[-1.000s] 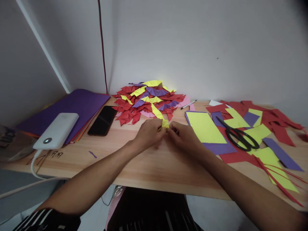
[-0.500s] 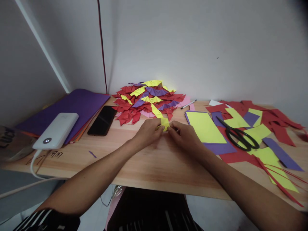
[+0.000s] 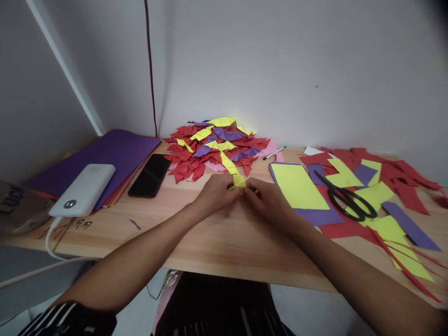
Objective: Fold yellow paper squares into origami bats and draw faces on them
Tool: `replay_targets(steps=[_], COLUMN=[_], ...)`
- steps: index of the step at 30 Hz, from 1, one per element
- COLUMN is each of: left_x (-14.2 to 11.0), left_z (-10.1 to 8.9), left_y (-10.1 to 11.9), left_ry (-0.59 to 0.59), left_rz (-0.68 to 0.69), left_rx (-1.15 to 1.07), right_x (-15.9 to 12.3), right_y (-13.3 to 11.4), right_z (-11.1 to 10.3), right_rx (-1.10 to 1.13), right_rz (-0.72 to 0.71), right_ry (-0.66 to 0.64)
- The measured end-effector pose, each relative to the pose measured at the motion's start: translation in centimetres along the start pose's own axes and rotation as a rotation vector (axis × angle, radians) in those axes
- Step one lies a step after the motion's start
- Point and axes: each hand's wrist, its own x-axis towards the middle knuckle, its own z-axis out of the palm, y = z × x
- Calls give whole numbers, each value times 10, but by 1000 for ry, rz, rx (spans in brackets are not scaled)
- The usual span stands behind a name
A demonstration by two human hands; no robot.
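Observation:
A small folded piece of yellow paper (image 3: 239, 181) is pinched between my two hands, above the middle of the wooden table. My left hand (image 3: 217, 190) grips its left side, thumb and fingers closed. On the right, my right hand (image 3: 263, 195) has its fingertips closed on the paper's lower right edge. The fingers cover part of the folds. Just beyond the hands lies a heap of folded paper shapes (image 3: 191, 156) in red, yellow, purple and pink; a few yellow ones carry small drawn faces.
Right of my hands lie a yellow sheet stack (image 3: 301, 185), black-handled scissors (image 3: 350, 200) and red paper scraps (image 3: 409, 177). A pen (image 3: 275, 153) rests by the heap. At left are a phone (image 3: 150, 176), a white power bank (image 3: 84, 190) with a cable, and purple sheets (image 3: 105, 147).
The fingers of both hands have shifted slightly on the yellow paper, and its lower edge is bent more toward me. The other things stay put.

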Motion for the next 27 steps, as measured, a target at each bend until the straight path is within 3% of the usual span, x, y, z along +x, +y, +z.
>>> replay_targets(steps=[8, 19, 27], left_x=[0, -3, 3], left_z=[1, 4, -1], left_y=[-2, -2, -4], left_ry=[-5, 20, 36], left_rz=[35, -31, -62], left_rx=[73, 250, 9], right_x=[1, 1, 2], right_y=[3, 1, 0], right_z=[2, 3, 0], right_rx=[-10, -92, -35], right_rz=[50, 84, 83], right_ry=[17, 26, 31])
